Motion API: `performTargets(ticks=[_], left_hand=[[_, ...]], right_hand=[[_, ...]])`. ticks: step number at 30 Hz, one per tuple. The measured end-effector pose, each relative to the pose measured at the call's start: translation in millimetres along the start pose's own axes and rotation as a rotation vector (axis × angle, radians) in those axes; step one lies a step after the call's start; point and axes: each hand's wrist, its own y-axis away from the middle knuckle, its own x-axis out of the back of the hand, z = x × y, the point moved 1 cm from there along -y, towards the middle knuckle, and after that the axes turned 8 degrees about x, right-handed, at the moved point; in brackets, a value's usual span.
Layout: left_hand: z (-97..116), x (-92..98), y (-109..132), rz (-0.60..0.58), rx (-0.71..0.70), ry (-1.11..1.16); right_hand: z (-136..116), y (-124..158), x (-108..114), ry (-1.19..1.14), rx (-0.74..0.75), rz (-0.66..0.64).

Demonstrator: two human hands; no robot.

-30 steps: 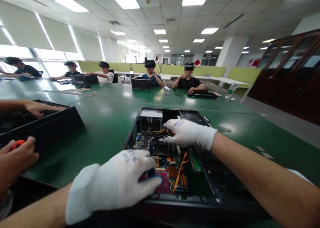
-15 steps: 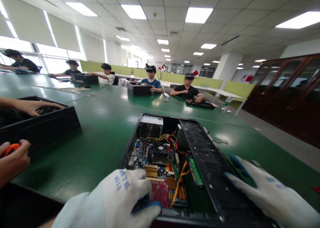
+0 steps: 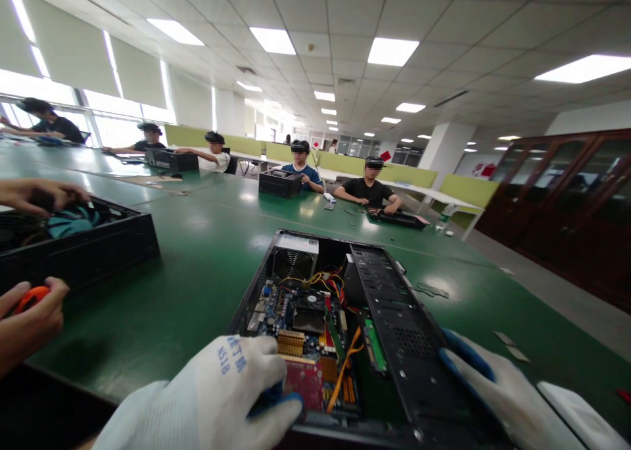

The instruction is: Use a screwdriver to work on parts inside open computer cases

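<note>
An open black computer case (image 3: 394, 318) lies flat on the green table (image 3: 197, 266). Inside it I see a motherboard (image 3: 305, 332), a power supply with a fan (image 3: 293, 259) and an orange cable (image 3: 345, 364). My left hand (image 3: 221, 391), in a white glove, is curled over the near left corner of the case, its blue-tipped fingers closed against the red board there. My right hand (image 3: 488, 391), also gloved, rests flat with fingers stretched on the case's right side, at the edge of the perforated drive cage.
On the left, another person's hands (image 3: 29, 318) hold an orange-handled tool beside a second black case (image 3: 89, 246). Several people sit at the table's far side with more cases (image 3: 280, 182). Small parts (image 3: 431, 291) lie right of my case. Wooden cabinets (image 3: 566, 200) stand right.
My right hand left the cables inside the case and came back to the case's right side. The view has tilted up slightly. The neighbour's far hand has shifted inside their case.
</note>
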Motion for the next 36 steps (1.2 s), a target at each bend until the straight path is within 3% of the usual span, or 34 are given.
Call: performTargets(ticks=[3, 6, 12, 21, 26, 32, 36], left_hand=[[-17.0, 2.9, 2.0, 0.019, 0.057, 0.002], [-47.2, 5.1, 4.8, 0.08, 0.125, -0.011], [-113.5, 19.9, 17.5, 0.14, 0.17, -0.035], [-165.4, 43.0, 28.9, 0.221, 0.347, -0.123], [-202.7, 53.8, 41.0, 0.307, 0.378, -0.143], [-241.4, 62.4, 49.6, 0.334, 0.465, -0.107], [-242.8, 54.8, 56.6, 0.419, 0.532, -0.145]], right_hand=[[-11.2, -3.4, -11.1, -0.207, 0.003, -0.16], [-31.5, -13.6, -29.0, -0.272, 0.056, -0.242], [-84.0, -40.8, -67.3, -0.24, 0.192, -0.249], [-127.8, -79.3, -113.7, -0.227, 0.299, -0.275], [-155.4, -94.7, -143.1, -0.244, 0.359, -0.316], [-167.0, -105.4, -170.7, -0.323, 0.402, -0.303], [-158.9, -101.4, -174.3, -0.46, 0.438, -0.307]])
